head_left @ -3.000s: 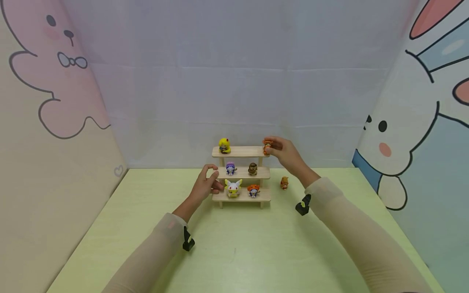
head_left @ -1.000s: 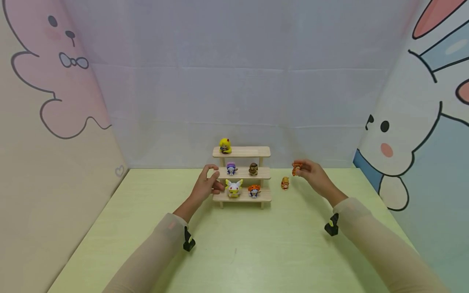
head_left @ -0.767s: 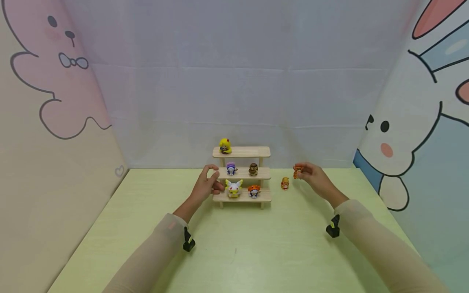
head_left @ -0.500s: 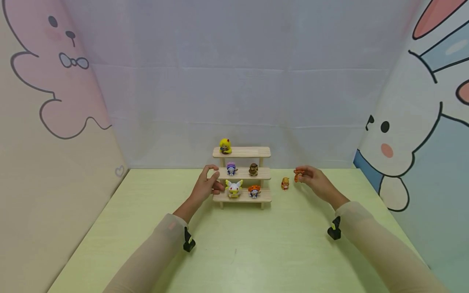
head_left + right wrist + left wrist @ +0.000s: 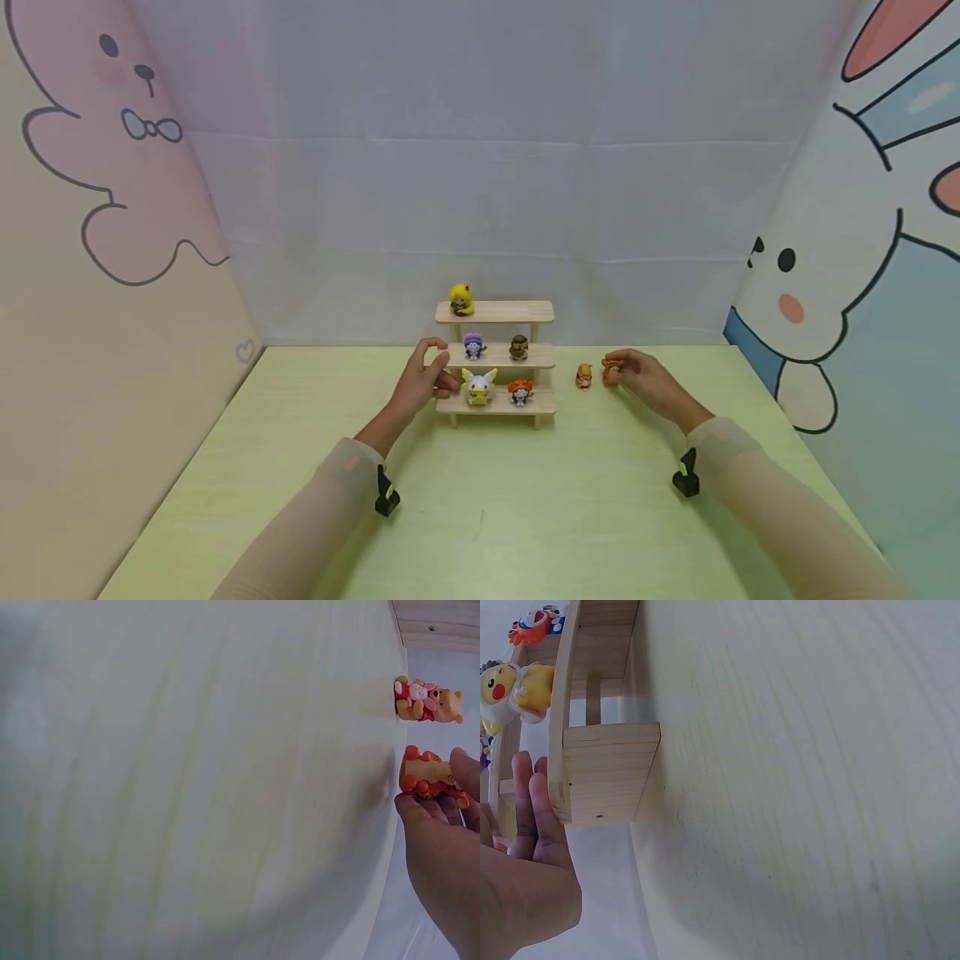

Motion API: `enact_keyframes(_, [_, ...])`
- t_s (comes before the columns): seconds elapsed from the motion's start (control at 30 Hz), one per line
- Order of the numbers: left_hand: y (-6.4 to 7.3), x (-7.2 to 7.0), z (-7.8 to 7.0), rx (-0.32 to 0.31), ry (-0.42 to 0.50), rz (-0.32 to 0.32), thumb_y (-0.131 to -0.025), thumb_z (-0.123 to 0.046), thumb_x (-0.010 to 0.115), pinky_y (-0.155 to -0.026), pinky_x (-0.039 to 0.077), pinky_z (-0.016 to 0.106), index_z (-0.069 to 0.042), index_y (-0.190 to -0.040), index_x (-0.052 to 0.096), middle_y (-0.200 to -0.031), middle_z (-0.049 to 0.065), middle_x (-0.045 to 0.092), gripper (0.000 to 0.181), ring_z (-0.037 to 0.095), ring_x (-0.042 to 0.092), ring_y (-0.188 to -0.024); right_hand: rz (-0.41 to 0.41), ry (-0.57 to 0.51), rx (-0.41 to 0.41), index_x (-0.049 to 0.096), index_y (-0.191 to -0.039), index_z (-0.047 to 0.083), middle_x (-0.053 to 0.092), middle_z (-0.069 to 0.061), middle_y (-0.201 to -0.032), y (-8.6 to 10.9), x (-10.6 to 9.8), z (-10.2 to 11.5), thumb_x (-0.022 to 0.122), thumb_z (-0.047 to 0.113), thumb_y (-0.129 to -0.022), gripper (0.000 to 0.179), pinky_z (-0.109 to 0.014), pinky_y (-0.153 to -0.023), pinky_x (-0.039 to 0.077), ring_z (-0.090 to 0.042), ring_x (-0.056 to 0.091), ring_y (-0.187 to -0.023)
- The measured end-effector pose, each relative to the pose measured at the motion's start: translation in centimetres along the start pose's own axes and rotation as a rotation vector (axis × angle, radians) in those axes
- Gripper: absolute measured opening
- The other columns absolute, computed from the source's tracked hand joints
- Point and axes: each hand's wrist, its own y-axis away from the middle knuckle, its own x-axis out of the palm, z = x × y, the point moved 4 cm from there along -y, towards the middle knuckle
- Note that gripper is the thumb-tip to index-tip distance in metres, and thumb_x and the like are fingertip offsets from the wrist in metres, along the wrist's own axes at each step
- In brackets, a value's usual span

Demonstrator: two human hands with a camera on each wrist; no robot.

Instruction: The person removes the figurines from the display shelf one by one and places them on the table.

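Note:
My right hand (image 5: 654,385) pinches an orange tiger figurine (image 5: 426,774) between thumb and fingers, its base down at the tabletop. Right beside it stands a bear figurine (image 5: 583,377) hugging a small pink figure. My left hand (image 5: 417,380) is at the left end of a three-tier wooden display shelf (image 5: 495,312); in the left wrist view its fingers (image 5: 549,825) lie extended against the shelf's end, the thumb hidden there. Nearest that hand, on the lowest tier, sits a white-and-yellow eared figurine (image 5: 478,387), with an orange-hatted figurine (image 5: 520,392) to its right.
On the top tier sits a yellow-haired figurine (image 5: 461,300) at the left. The middle tier holds a purple-hatted figurine (image 5: 472,346) and a brown figurine (image 5: 518,347). The pale table (image 5: 487,500) meets a white cloth backdrop (image 5: 480,200) behind the shelf.
My right hand has carried the tiger figurine off the top tier's right end, rightward and down to the table beside the bear figurine. My left hand has stayed at the shelf.

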Motion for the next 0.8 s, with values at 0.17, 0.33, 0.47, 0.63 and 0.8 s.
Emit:
enact_keyframes(0.17, [1.1, 0.2, -1.7, -0.010, -0.015, 0.008, -0.113, -0.022, 0.045, -0.065, 0.059, 0.034, -0.002, -0.147, 0.037, -0.081, 0.023, 0.074, 0.040, 0.024, 0.074, -0.073, 0.003, 0.019, 0.004, 0.047, -0.145, -0.008, 0.054, -0.031, -0.141, -0.1, 0.0, -0.5, 0.057, 0.009, -0.107, 0.042, -0.029, -0.094, 0.052, -0.039, 0.057, -0.124])
enact_keyframes(0.33, [1.9, 0.4, -2.7, 0.019, -0.010, 0.007, -0.113, -0.020, 0.045, -0.063, 0.059, 0.032, -0.001, -0.145, 0.037, -0.079, 0.022, 0.073, 0.038, 0.023, 0.073, -0.071, 0.022, -0.023, 0.005, 0.045, -0.144, -0.011, 0.050, -0.034, -0.142, -0.1, 0.0, -0.6, 0.055, 0.004, -0.107, 0.042, -0.031, -0.095, 0.052, -0.039, 0.058, -0.123])
enact_keyframes(0.47, [2.0, 0.4, -2.8, 0.022, -0.014, 0.007, -0.113, -0.020, 0.045, -0.064, 0.059, 0.033, -0.002, -0.143, 0.039, -0.081, 0.024, 0.073, 0.036, 0.024, 0.073, -0.072, 0.027, -0.051, 0.008, 0.046, -0.143, -0.010, 0.049, -0.033, -0.143, -0.2, 0.0, -0.8, 0.058, 0.002, -0.105, 0.042, -0.026, -0.092, 0.052, -0.031, 0.059, -0.119])
enact_keyframes(0.63, [2.2, 0.4, -2.9, 0.012, -0.022, -0.002, -0.112, -0.020, 0.046, -0.066, 0.059, 0.034, -0.009, -0.139, 0.043, -0.084, 0.025, 0.073, 0.029, 0.026, 0.074, -0.074, 0.036, -0.081, 0.015, 0.046, -0.143, -0.010, 0.047, -0.033, -0.146, -0.2, 0.1, -1.0, 0.060, 0.002, -0.103, 0.044, -0.025, -0.091, 0.053, -0.036, 0.055, -0.125])
enact_keyframes(0.8, [2.2, 0.4, -2.9, 0.013, -0.013, 0.002, -0.112, -0.021, 0.046, -0.066, 0.059, 0.034, -0.010, -0.138, 0.043, -0.083, 0.024, 0.074, 0.028, 0.025, 0.074, -0.074, 0.041, -0.073, 0.015, 0.045, -0.145, -0.009, 0.046, -0.033, -0.148, -0.1, 0.2, -0.8, 0.059, 0.001, -0.103, 0.045, -0.026, -0.094, 0.053, -0.045, 0.050, -0.133])
